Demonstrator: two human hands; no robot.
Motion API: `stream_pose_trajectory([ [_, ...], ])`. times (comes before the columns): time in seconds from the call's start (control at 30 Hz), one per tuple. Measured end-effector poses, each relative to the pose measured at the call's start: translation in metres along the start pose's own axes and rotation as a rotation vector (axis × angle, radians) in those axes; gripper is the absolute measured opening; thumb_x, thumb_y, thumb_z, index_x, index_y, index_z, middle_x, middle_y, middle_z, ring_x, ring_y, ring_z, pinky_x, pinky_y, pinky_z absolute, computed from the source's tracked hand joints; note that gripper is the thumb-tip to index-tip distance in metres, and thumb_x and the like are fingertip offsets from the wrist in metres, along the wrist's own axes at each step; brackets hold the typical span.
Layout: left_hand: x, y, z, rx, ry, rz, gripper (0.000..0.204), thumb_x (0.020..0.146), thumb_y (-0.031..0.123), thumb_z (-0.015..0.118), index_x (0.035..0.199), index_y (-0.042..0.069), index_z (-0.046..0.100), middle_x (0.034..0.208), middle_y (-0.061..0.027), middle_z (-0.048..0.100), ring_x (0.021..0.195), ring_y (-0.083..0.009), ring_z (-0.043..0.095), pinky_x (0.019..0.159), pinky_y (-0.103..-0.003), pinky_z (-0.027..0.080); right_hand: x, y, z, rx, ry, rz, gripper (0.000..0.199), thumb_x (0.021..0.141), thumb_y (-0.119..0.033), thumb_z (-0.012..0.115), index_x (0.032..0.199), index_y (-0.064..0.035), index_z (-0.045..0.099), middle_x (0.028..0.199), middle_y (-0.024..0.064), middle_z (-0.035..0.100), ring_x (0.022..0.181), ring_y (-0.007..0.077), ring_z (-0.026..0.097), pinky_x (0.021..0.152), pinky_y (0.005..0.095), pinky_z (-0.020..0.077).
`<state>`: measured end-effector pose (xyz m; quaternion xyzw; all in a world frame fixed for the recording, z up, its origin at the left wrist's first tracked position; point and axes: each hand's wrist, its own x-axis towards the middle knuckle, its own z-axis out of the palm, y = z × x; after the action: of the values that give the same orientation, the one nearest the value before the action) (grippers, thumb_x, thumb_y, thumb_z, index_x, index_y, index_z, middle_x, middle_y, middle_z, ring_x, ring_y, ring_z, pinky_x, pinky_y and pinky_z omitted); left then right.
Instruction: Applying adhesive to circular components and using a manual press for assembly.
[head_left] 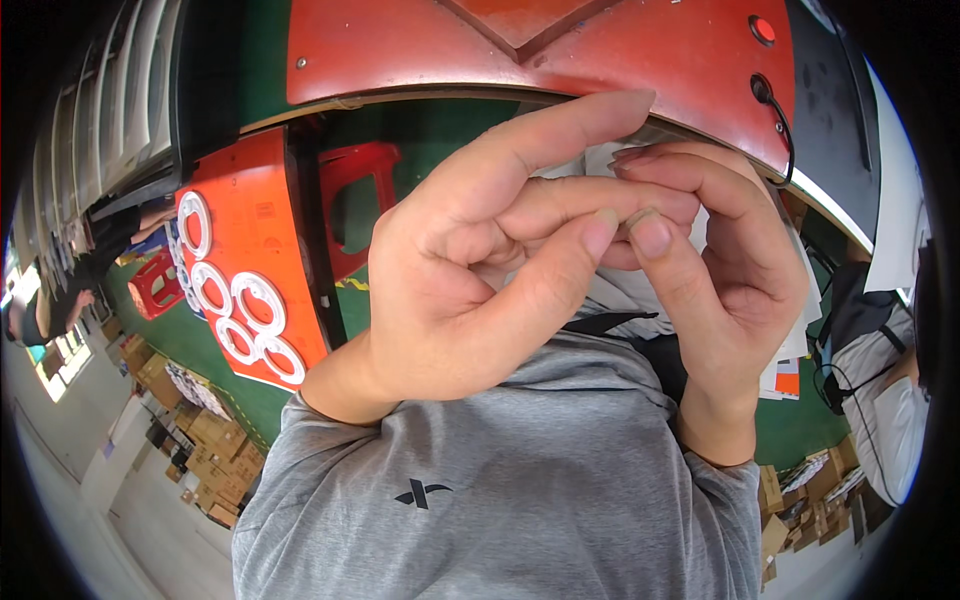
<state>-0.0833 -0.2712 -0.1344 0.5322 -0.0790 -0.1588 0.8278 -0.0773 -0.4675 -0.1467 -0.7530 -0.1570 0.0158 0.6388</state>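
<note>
Both my hands are raised close in front of my grey shirt, and their fingertips meet. My left hand (480, 260) is closed in a pinch, its thumb pressed to the bent fingers while the index finger stretches out above. Against it, my right hand (745, 265) pinches too, with thumb and curled index finger at the left fingertips. Whatever lies between the fingers, if anything, is too small or hidden to make out. Beyond the hands is a red work surface (400, 45) with a V-shaped recess.
To the left, several white rings (262, 303) lie on an orange table (240, 170). A red stool (350, 175) stands beside it. At the upper right are a red button (763, 30) and a black cable (785, 130). Cardboard boxes (215, 450) are stacked behind; people appear at both sides.
</note>
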Motion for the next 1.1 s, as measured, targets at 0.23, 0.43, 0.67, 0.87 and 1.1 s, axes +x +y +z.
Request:
stream_pose_trajectory([
  [0.23,-0.0011,-0.0003,0.0000,-0.017,-0.012,0.013,0.054,0.102,-0.012,0.037,0.155,-0.016,0.028,0.127,-0.0270,0.069,0.125,-0.0272,0.066,0.107,-0.037,0.055,0.0009,-0.0029,-0.0012,-0.009,0.005,0.029,0.027,0.096,-0.005,0.071,0.118,0.0085,0.068,0.118,0.0162,0.071,0.112,0.0225,0.066,0.101,0.0348,0.0494],
  [0.43,-0.0007,0.0019,0.0019,-0.053,-0.007,-0.013,0.055,0.101,-0.013,0.035,0.155,-0.016,0.027,0.129,-0.0265,0.068,0.125,-0.0270,0.066,0.107,-0.037,0.055,-0.0006,-0.0056,-0.0011,0.023,0.030,0.090,0.026,0.096,-0.006,0.070,0.118,0.0089,0.068,0.118,0.0159,0.071,0.111,0.0220,0.066,0.101,0.0341,0.0496],
  [0.67,0.0011,0.0012,0.0023,-0.072,0.008,-0.013,0.053,0.102,-0.013,0.039,0.154,-0.016,0.029,0.123,-0.0253,0.071,0.122,-0.0245,0.067,0.105,-0.034,0.055,-0.0003,-0.0060,-0.0013,0.010,0.011,0.077,0.026,0.095,-0.004,0.071,0.117,0.0094,0.068,0.118,0.0170,0.069,0.109,0.0224,0.065,0.099,0.0341,0.0497],
  [0.87,0.0015,0.0006,-0.0004,0.011,0.009,0.012,0.052,0.101,-0.013,0.042,0.152,-0.016,0.032,0.118,-0.0234,0.074,0.119,-0.0232,0.069,0.103,-0.033,0.055,0.0001,-0.0062,0.0003,-0.023,0.011,0.031,0.027,0.093,-0.002,0.072,0.117,0.0094,0.068,0.117,0.0174,0.069,0.109,0.0234,0.065,0.099,0.0348,0.0497],
  [1.1,-0.0004,-0.0003,0.0009,-0.017,0.014,0.011,0.054,0.100,-0.012,0.038,0.153,-0.017,0.029,0.118,-0.0243,0.072,0.120,-0.0260,0.069,0.105,-0.036,0.055,-0.0006,-0.0053,0.0000,-0.036,0.007,0.030,0.027,0.094,-0.003,0.071,0.117,0.0093,0.068,0.117,0.0170,0.070,0.110,0.0235,0.065,0.100,0.0353,0.0497],
])
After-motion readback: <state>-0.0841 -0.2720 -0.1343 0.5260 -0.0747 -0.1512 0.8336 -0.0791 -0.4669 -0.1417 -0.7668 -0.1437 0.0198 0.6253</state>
